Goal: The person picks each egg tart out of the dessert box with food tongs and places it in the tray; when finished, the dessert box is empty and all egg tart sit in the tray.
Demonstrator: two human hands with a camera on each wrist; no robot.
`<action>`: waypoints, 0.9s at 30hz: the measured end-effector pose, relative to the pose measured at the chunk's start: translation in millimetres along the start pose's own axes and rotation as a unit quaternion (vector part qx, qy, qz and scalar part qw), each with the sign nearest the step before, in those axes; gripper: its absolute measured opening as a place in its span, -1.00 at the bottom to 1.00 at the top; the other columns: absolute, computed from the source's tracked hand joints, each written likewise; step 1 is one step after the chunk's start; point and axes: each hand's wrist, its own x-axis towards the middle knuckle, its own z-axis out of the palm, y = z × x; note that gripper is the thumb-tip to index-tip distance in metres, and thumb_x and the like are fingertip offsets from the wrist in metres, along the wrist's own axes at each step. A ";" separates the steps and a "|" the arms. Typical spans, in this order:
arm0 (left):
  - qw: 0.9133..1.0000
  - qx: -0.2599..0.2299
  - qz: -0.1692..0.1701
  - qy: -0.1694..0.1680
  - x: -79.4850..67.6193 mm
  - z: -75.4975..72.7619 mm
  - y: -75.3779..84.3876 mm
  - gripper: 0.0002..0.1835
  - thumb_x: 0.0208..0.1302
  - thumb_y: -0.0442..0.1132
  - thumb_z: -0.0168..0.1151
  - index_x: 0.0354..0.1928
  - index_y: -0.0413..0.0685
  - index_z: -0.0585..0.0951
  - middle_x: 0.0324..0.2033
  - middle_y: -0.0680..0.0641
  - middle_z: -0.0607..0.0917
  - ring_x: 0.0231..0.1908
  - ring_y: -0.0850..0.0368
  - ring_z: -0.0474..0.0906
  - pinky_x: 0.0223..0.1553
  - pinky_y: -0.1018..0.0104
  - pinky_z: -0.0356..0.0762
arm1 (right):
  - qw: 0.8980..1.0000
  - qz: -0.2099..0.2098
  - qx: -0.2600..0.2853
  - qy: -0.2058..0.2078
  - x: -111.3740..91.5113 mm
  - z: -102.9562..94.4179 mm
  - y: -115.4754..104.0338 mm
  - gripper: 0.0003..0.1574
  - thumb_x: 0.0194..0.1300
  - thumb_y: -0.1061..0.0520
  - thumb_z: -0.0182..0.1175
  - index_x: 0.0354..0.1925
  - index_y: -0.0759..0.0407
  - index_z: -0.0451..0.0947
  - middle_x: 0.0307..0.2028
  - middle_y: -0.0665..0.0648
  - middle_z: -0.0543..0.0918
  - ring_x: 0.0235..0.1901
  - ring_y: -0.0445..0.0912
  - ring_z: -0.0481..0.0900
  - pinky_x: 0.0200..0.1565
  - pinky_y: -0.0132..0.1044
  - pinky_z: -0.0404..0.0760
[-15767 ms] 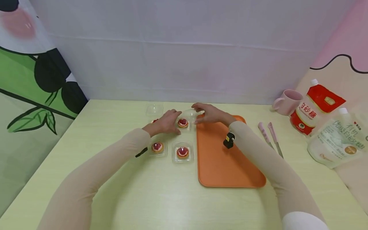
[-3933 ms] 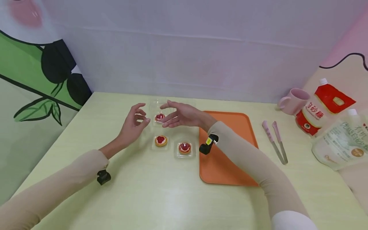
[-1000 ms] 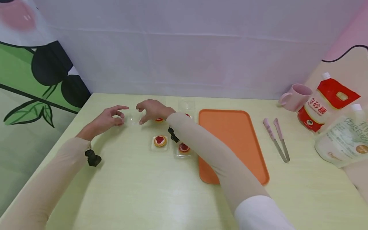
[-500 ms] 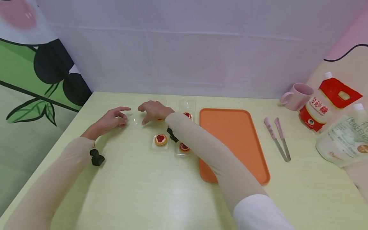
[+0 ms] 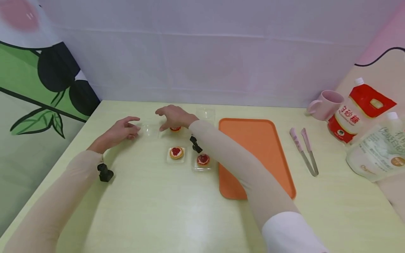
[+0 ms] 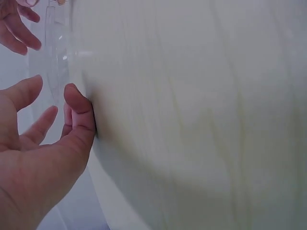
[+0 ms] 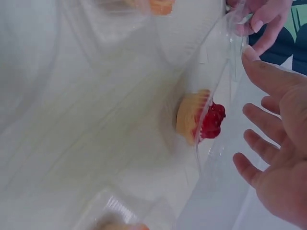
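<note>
My left hand (image 5: 120, 133) hangs over the left part of the table, fingers loosely bent and holding nothing. Right beside its fingertips is a clear plastic container part (image 5: 150, 130); its edge also shows in the left wrist view. My right hand (image 5: 174, 116) hovers with spread fingers above a berry tart (image 5: 175, 129), partly covered by that hand. In the right wrist view the tart (image 7: 196, 117) sits behind clear plastic, apart from the fingers. Nearer to me, two more tarts, a left one (image 5: 176, 153) and a right one (image 5: 203, 160), sit in clear plastic boxes.
An orange tray (image 5: 259, 154) lies right of the tarts, partly under my right sleeve. Behind is a clear lid (image 5: 205, 113). Further right are tongs (image 5: 305, 151), a pink mug (image 5: 326, 104), a red sugar bag (image 5: 359, 110) and a pale pouch (image 5: 374, 153).
Since 3.9 seconds ago both hands moved left. In the last half second my right hand drew slightly right and back, away from the clear plastic part, and the back right tart became hidden.
</note>
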 end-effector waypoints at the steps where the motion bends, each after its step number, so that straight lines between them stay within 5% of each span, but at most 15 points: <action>1: 1.000 -0.004 -0.001 0.001 -1.1 -1.1 -0.6 -0.28 0.55 -0.10 -0.01 0.56 -0.17 -0.03 0.25 -0.38 0.36 -0.13 0.18 0.52 -0.12 0.48 0.55 | 1.000 -0.004 0.000 0.009 -2.1 -2.0 1.3 -0.09 0.27 -0.10 0.37 0.46 0.10 0.28 0.36 0.09 0.48 0.40 -0.04 0.35 0.41 -0.18 0.28; 9: 1.000 -0.014 -0.004 0.024 -7.7 -5.6 -1.9 -0.20 0.54 0.06 -0.06 0.57 -0.18 -0.10 0.38 -0.43 0.25 -0.17 0.31 0.51 -0.16 0.51 0.54 | 0.996 -0.033 0.030 0.083 -28.4 -20.0 7.3 -0.15 0.30 -0.14 0.33 0.43 0.11 0.32 0.32 0.13 0.53 0.35 0.00 0.42 0.37 -0.19 0.34; 14: 0.995 0.044 0.015 0.091 -12.7 0.4 10.7 -0.20 0.50 0.07 0.02 0.54 -0.22 0.00 0.26 -0.42 0.33 0.04 -0.05 0.46 -0.01 0.26 0.54 | 0.991 -0.044 0.054 0.111 -55.9 -27.8 8.5 -0.24 0.41 -0.15 0.20 0.44 0.08 0.30 0.34 0.10 0.49 0.33 -0.03 0.44 0.35 -0.15 0.35; 19: 0.982 0.096 0.080 0.143 -20.6 18.6 34.6 -0.29 0.47 -0.03 0.12 0.48 -0.26 0.18 0.24 -0.47 0.33 0.26 -0.36 0.28 0.28 -0.22 0.26 | 0.987 -0.046 0.084 0.133 -89.6 -28.5 16.0 -0.28 0.44 -0.14 0.16 0.44 0.06 0.29 0.36 0.08 0.46 0.34 -0.06 0.42 0.35 -0.15 0.36; 27: 0.962 0.158 0.189 0.119 -30.1 62.8 69.4 -0.36 0.35 -0.17 0.28 0.38 -0.24 0.34 0.18 -0.41 0.35 0.21 -0.36 0.31 0.16 -0.28 0.33 | 0.972 -0.004 0.160 0.173 -137.0 -18.2 30.9 -0.32 0.45 -0.05 0.17 0.41 0.14 0.32 0.29 0.18 0.51 0.31 0.06 0.45 0.25 -0.05 0.49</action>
